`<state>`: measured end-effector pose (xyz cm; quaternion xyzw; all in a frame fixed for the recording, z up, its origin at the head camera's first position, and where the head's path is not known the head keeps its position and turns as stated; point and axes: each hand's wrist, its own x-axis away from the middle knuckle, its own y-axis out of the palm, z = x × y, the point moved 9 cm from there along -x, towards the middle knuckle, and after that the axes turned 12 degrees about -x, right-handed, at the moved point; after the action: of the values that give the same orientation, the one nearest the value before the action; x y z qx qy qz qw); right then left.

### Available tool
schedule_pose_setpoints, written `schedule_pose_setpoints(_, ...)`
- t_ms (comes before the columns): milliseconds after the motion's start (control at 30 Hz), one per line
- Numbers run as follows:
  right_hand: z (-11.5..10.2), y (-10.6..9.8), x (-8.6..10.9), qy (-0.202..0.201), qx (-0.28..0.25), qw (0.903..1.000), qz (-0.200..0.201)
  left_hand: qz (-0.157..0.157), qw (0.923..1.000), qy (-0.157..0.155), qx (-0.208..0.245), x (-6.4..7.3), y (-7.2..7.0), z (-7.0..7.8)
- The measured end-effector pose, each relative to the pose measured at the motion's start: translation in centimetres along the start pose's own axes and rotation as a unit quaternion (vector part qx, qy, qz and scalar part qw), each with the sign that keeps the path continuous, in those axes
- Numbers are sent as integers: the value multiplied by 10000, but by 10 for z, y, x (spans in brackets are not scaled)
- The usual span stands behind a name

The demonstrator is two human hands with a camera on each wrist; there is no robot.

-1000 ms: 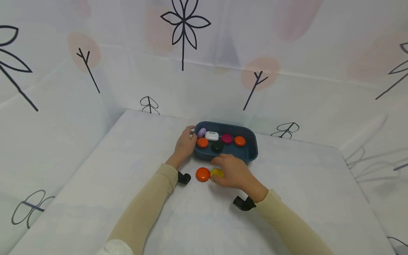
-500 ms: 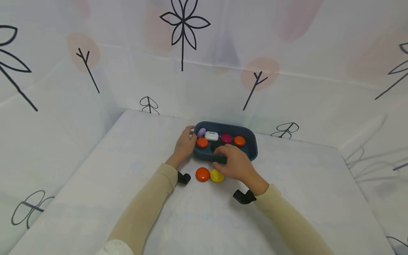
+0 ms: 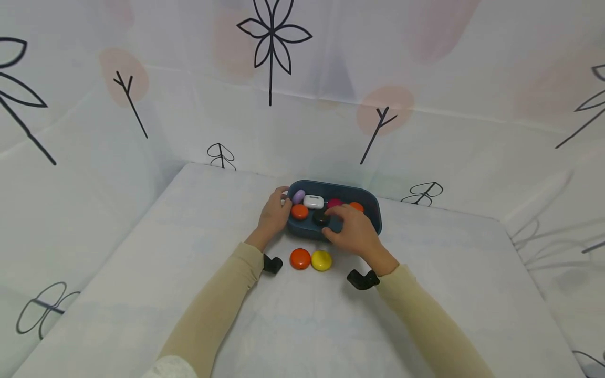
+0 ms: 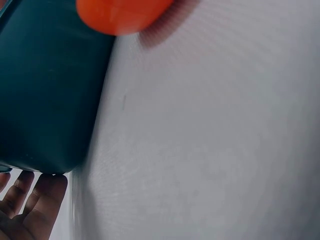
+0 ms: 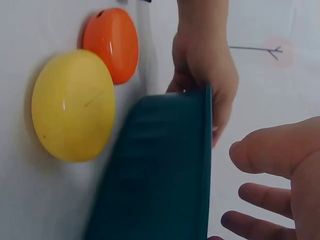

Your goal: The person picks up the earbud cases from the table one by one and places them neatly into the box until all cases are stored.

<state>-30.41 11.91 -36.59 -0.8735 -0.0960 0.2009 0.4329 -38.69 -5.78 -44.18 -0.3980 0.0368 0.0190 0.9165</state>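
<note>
My left hand (image 3: 275, 212) grips the left end of a dark blue-green tray (image 3: 307, 230); its fingertips show at that end in the left wrist view. Over the tray's front side, my right hand (image 3: 354, 231) has thumb and fingers spread apart, the fingertips near a black round piece (image 3: 320, 218). Also in the tray lie a purple oval piece (image 3: 299, 197), a white rounded case (image 3: 314, 202), an orange piece (image 3: 300, 212), and a crimson piece (image 3: 334, 203) and second orange piece (image 3: 356, 206), both partly hidden by the right hand.
On the white table (image 3: 293, 325), just before the tray, a glossy orange-red piece (image 3: 300, 259) and a yellow one (image 3: 321, 260) sit side by side. A white cloth backdrop (image 3: 321, 126) with plant drawings rises close behind the tray.
My right hand has moved away from the yellow piece, up and forward over the tray's front rim to the black piece. The left hand stays on the tray.
</note>
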Motion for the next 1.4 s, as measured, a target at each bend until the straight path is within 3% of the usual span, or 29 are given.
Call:
schedule_pose_setpoints(333,21,2,-17,13,-380,9990,226,36,10000,66,12,1,0,1)
schedule_pose_setpoints(1067,54,32,-44,1057,-127,9934,-417,71,10000,41,-24,2,0,1)
schedule_pose_setpoints(1400,59,41,-48,1159,-136,9909,-669,86,9999,105,1,3,-2,2)
